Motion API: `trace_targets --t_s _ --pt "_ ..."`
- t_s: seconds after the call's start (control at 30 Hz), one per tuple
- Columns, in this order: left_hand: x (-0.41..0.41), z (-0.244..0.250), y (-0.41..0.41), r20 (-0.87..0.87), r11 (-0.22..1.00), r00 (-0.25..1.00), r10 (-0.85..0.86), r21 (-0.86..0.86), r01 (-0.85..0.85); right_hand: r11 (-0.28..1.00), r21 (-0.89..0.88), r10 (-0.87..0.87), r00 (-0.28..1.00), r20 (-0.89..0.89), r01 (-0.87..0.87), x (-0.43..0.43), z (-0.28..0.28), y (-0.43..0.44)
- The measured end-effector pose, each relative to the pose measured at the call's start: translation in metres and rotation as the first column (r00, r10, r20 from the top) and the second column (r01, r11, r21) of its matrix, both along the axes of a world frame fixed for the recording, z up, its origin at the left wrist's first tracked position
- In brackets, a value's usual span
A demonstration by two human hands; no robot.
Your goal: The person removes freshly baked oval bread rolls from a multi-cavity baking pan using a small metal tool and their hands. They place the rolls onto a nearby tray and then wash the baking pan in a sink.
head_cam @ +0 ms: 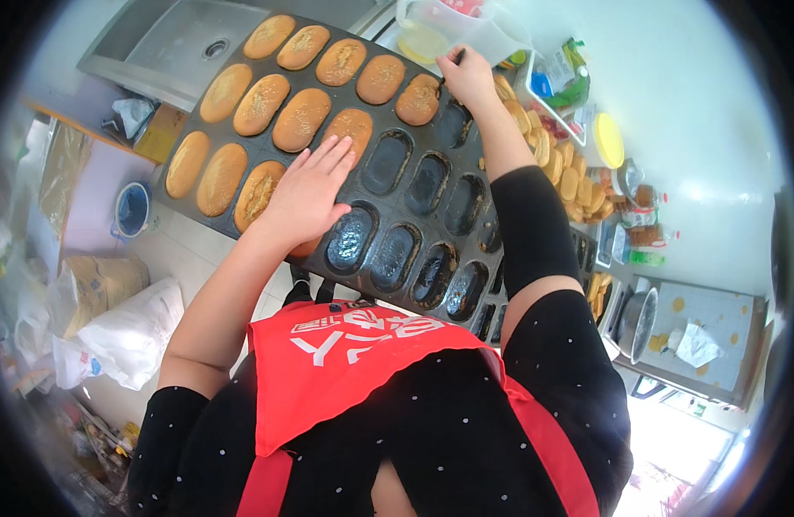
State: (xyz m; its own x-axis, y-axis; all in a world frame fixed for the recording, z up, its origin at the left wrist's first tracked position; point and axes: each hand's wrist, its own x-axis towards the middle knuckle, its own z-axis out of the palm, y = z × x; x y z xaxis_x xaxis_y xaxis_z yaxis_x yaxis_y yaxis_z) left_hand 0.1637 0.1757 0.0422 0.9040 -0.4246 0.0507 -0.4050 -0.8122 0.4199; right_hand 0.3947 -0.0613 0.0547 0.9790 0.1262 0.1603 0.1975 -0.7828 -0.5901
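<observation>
A dark baking tray (387, 210) with oval wells lies in front of me. Its left and far wells hold golden oval buns, some with sesame seeds; many wells on the right and near side contain no bun. My left hand (310, 190) lies flat, fingers extended, over a sesame-topped bun (353, 123) in the second row. In my right hand (471, 76) is a thin dark tool (460, 57), mostly hidden by the fingers. Its lower end reaches the right edge of a dented bun (416, 102) in the far row.
Loose buns (568, 171) are heaped right of the tray, beside a white basket (552, 106) and a yellow-lidded tub (607, 141). A clear plastic container (429, 32) stands behind. A steel sink (171, 52) is at far left; sacks (138, 329) stand on the floor.
</observation>
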Motion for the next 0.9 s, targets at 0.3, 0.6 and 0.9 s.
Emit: trace_targets --t_s 0.3,0.6,0.9 --pt "0.002 0.002 -0.008 0.022 1.000 1.000 0.012 -0.030 -0.011 0.996 -0.050 0.082 0.986 0.143 -0.076 0.009 -0.009 -0.015" --pt "0.003 0.000 -0.010 0.032 0.998 0.999 0.021 -0.055 -0.020 0.999 -0.001 0.044 0.999 -0.005 -0.044 0.030 -0.023 -0.018" --pt "0.005 -0.004 -0.009 0.030 0.995 0.999 0.021 -0.096 -0.018 0.999 0.042 -0.031 0.999 0.011 0.030 0.013 -0.016 -0.020"
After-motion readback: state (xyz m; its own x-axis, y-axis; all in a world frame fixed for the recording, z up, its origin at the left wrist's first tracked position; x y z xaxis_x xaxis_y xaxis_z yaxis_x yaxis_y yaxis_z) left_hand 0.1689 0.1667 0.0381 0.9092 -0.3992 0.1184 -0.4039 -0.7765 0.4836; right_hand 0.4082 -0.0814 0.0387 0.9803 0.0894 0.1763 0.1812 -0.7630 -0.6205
